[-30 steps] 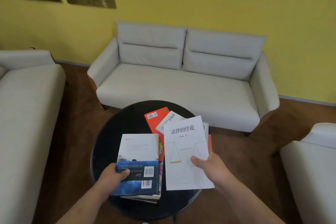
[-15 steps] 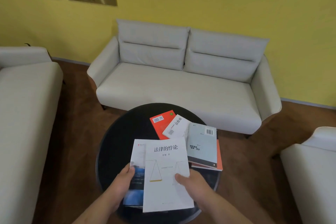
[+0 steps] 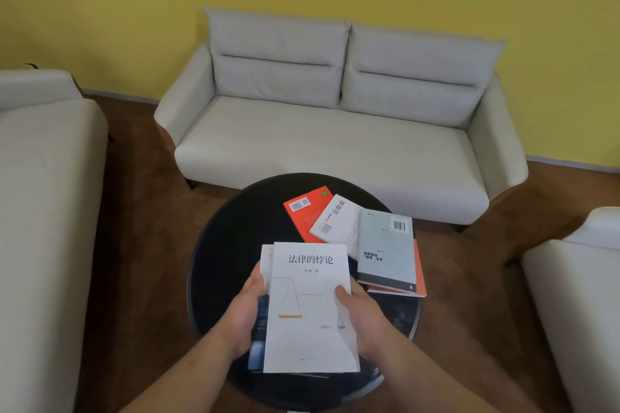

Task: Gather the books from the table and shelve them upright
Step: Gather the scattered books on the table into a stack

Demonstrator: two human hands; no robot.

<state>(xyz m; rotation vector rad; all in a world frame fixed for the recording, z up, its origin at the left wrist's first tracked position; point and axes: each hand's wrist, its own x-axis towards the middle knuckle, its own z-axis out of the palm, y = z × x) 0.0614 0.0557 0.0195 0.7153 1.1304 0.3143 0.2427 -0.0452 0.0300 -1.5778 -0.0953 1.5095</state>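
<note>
A white book with a scales drawing [image 3: 310, 305] lies on top of a small stack over the round black table [image 3: 228, 245]. Under it a blue-and-white book [image 3: 259, 342] shows along the left edge. My left hand [image 3: 245, 312] grips the stack's left side; my right hand [image 3: 360, 315] holds the white book's right edge, thumb on the cover. Farther back on the table lie an orange book [image 3: 302, 214], a white book [image 3: 335, 218] and a pale blue-grey book [image 3: 385, 251] atop another orange one [image 3: 419, 278]. No shelf is visible.
A light grey two-seat sofa [image 3: 335, 131] stands behind the table against a yellow wall. Another sofa [image 3: 43, 194] fills the left side, and a pale armchair [image 3: 577, 278] sits at the right. Brown floor surrounds the table.
My right hand carried the white scales book leftward and set it squarely over the blue-and-white book in my left hand. This uncovered the pale blue-grey book behind.
</note>
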